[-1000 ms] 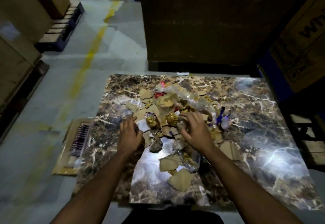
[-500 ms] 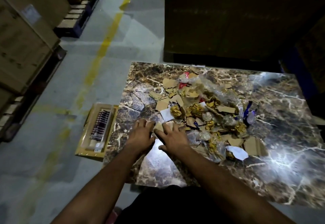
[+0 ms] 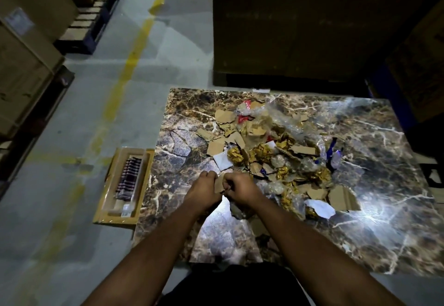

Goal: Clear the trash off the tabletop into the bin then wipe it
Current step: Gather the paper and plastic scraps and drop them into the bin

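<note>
Left hand (image 3: pixel 203 191): fingers curling in, gripping the left edge of a cardboard scrap (image 3: pixel 219 184) at the near-left fringe of the trash.
Right hand (image 3: pixel 240 189): fingers curling too, pinching the same scrap from its right side; the 2 hands are sitting knuckle to knuckle above the tabletop.
Trash pile (image 3: pixel 271 152): torn cardboard pieces, crumpled gold foil, clear plastic film, a few white paper bits and a blue wrapper (image 3: pixel 332 154) are lying spread across the middle of the tabletop, running from the far edge toward the near right.
Tabletop (image 3: pixel 374 209): dark marble-patterned surface, glossy, catching bright light glare on its right half.
Floor tray (image 3: pixel 125 185): a shallow cardboard tray holding a striped packaged item is lying on the grey floor just beside the table's left edge.
Surroundings: large cardboard boxes (image 3: pixel 26 60) on pallets are standing at the left; a yellow floor line (image 3: pixel 127 65) is running past them.
</note>
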`<state>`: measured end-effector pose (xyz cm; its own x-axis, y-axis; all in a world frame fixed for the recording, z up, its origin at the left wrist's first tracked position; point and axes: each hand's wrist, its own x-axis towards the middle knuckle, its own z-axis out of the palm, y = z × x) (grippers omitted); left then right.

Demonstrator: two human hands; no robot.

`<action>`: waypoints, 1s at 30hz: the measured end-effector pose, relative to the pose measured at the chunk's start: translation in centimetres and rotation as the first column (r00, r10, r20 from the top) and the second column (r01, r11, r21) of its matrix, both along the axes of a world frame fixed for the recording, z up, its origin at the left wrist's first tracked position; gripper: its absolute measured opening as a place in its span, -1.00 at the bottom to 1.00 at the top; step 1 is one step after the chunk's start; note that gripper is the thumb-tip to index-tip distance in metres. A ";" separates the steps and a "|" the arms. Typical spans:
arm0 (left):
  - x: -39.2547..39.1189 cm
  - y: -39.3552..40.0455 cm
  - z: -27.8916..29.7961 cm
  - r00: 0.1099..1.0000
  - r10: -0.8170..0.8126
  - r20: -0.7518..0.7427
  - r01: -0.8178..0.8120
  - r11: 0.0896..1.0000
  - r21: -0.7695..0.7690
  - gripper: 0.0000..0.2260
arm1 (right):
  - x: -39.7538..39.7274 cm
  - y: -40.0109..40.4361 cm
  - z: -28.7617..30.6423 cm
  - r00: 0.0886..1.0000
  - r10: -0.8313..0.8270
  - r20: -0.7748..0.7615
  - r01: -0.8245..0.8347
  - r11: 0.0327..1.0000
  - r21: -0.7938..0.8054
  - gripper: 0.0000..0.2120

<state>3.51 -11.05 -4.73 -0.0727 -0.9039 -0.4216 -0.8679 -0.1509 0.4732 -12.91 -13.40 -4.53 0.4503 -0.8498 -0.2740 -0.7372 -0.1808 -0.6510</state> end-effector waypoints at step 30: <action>-4.8 -2.0 4.6 0.956 -0.252 -0.152 0.205 0.941 -0.270 -0.68 | -11.7 0.7 10.1 0.963 -0.267 0.046 0.271 0.946 -0.178 -0.74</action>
